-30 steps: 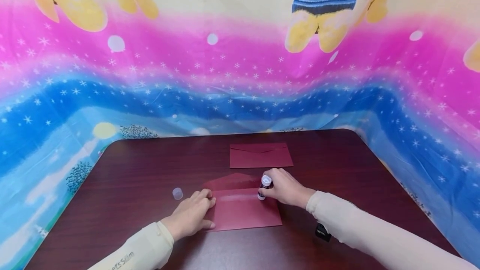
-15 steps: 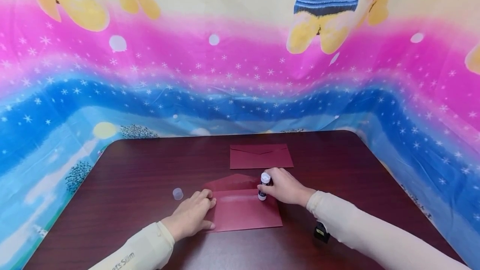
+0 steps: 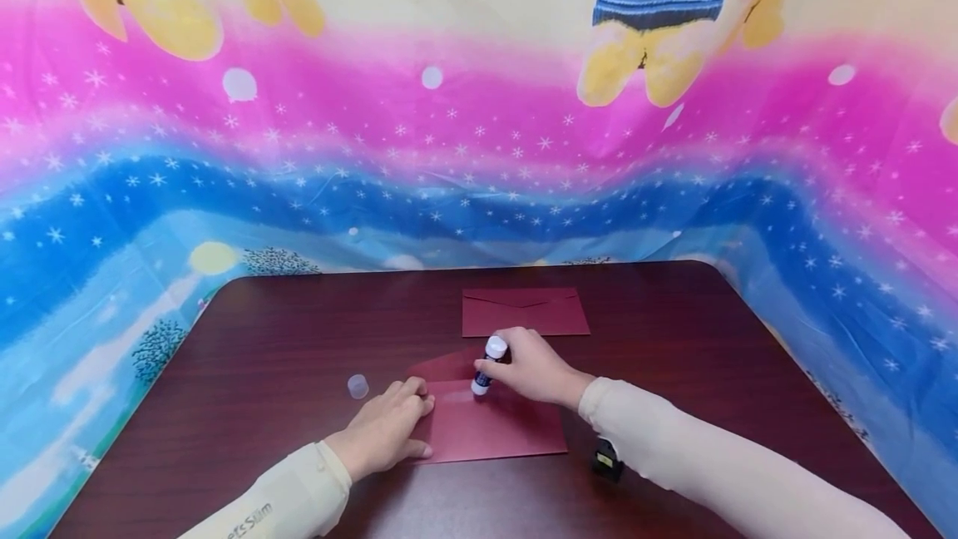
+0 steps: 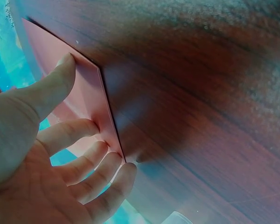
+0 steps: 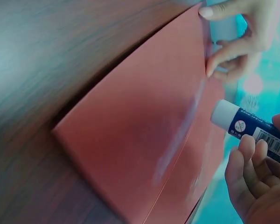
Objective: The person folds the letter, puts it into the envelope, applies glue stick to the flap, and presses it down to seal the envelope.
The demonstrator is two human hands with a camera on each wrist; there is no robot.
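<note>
A dark red envelope (image 3: 501,431) lies on the table with its flap (image 3: 449,366) unfolded toward the far side. My left hand (image 3: 382,431) rests on its left end, thumb and fingertips pressing the paper, as the left wrist view (image 4: 60,154) also shows. My right hand (image 3: 535,368) grips a glue stick (image 3: 490,366), tilted, its lower white end over the envelope near the flap fold. A shiny streak (image 5: 175,144) runs along the body near that fold in the right wrist view. Whether the tip touches paper is hard to tell.
A second red envelope (image 3: 524,321), flap folded down, lies behind the first. A small clear cap (image 3: 358,387) stands left of the envelope. Dark wooden table (image 3: 284,331) surrounds them, with a printed curtain (image 3: 479,148) behind its far edge. A black device (image 3: 606,460) hangs under the right wrist.
My right hand has moved left along the fold with the glue stick, from the envelope's right end to nearer its middle, and the stick leans more. The left hand stays put.
</note>
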